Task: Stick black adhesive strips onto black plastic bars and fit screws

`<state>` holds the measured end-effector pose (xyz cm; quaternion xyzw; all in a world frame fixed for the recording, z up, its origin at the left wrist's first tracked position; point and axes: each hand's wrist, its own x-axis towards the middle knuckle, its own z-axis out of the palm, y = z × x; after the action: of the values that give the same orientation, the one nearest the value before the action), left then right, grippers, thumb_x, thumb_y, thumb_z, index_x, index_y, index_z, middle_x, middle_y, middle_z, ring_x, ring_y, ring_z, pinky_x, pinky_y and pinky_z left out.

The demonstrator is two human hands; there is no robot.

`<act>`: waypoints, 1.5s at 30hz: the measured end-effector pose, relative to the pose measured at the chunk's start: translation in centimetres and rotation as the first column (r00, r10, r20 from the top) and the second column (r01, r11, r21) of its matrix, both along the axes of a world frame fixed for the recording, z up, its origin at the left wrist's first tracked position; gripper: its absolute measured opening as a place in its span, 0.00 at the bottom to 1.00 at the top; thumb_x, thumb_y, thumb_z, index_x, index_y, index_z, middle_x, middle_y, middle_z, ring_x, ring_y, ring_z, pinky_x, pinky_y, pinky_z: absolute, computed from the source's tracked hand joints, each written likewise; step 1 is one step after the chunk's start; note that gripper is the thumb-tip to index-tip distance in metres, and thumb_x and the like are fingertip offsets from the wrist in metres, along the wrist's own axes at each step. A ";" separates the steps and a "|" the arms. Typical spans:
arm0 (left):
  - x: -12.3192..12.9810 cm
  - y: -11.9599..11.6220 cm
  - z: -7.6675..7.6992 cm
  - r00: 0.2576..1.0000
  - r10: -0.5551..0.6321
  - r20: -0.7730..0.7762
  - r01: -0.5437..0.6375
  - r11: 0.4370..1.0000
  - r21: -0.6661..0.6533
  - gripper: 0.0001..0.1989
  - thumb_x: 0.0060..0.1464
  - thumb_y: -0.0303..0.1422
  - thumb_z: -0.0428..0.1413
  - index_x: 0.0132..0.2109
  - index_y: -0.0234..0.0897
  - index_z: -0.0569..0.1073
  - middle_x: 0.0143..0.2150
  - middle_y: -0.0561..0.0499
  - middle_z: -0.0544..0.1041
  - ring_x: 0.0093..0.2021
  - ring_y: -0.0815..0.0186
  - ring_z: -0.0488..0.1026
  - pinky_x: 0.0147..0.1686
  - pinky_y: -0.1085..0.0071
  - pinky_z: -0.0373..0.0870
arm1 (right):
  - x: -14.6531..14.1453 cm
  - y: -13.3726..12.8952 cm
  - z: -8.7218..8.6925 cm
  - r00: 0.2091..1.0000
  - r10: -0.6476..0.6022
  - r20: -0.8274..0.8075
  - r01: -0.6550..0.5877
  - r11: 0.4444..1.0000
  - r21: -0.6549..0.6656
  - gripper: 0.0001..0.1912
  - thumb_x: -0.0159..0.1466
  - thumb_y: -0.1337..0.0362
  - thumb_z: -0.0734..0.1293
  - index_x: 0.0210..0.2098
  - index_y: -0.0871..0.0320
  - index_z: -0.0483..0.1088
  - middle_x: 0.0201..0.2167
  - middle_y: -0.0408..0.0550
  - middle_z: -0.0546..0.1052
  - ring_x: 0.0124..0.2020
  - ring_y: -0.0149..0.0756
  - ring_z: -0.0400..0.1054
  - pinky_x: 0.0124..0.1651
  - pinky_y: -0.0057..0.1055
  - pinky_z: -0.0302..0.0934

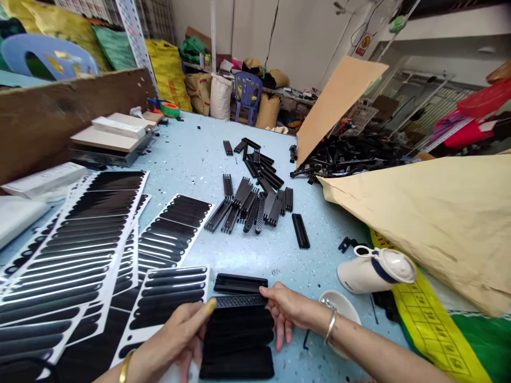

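A black plastic strip with a perforated face (241, 301) lies level between my two hands. My left hand (181, 330) pinches its left end, a yellow covering on the thumb tip. At the other end, my right hand (285, 306) grips it between thumb and forefinger, the other fingers curled below. Just beyond it lies a black grooved piece (240, 283). Several black pieces (239, 330) sit side by side in a row nearer to me. To the left, a white-backed sheet of black rounded strips (171, 292) partly lies under my left forearm.
Loose black plastic pieces (249, 205) are heaped mid-table. More strip sheets (88, 229) overlap at left. On the right are a white lidded mug (359, 274), a white bowl (349, 308), brown paper (423, 213) and an upright cardboard sheet (335, 106) beside a dark heap (351, 154).
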<state>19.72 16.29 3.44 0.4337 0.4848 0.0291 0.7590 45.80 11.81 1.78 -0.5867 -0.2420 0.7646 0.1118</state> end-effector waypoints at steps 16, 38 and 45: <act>0.0 -0.8 -1.1 0.927 -0.152 -0.343 0.372 0.472 0.799 0.17 0.63 0.40 0.43 0.36 0.39 0.73 0.27 0.49 0.77 0.29 0.61 0.77 0.31 0.69 0.70 | -0.9 -1.4 2.3 0.919 0.186 0.347 -0.285 0.923 0.258 0.18 0.60 0.53 0.63 0.19 0.57 0.61 0.16 0.42 0.69 0.15 0.30 0.65 0.17 0.26 0.56; -0.1 3.3 0.2 0.937 -0.093 -0.337 0.349 0.280 0.894 0.13 0.57 0.34 0.47 0.41 0.37 0.75 0.30 0.49 0.80 0.29 0.62 0.78 0.31 0.70 0.72 | 0.8 2.7 1.4 0.769 0.051 0.637 -0.572 0.499 0.651 0.15 0.56 0.74 0.60 0.27 0.58 0.78 0.19 0.41 0.73 0.22 0.32 0.67 0.30 0.26 0.60; -0.6 1.8 0.2 0.955 0.022 -0.296 0.282 0.248 0.927 0.10 0.56 0.36 0.50 0.39 0.37 0.73 0.25 0.52 0.77 0.23 0.65 0.73 0.26 0.72 0.68 | 0.8 2.7 0.6 0.788 -0.006 0.616 -0.491 0.599 0.633 0.12 0.56 0.71 0.63 0.32 0.59 0.79 0.16 0.39 0.72 0.18 0.31 0.64 0.25 0.26 0.56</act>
<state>19.08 18.11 3.65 0.8434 0.4191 0.1998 0.2703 46.61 14.49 2.40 -0.6372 -0.6459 0.3876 0.1630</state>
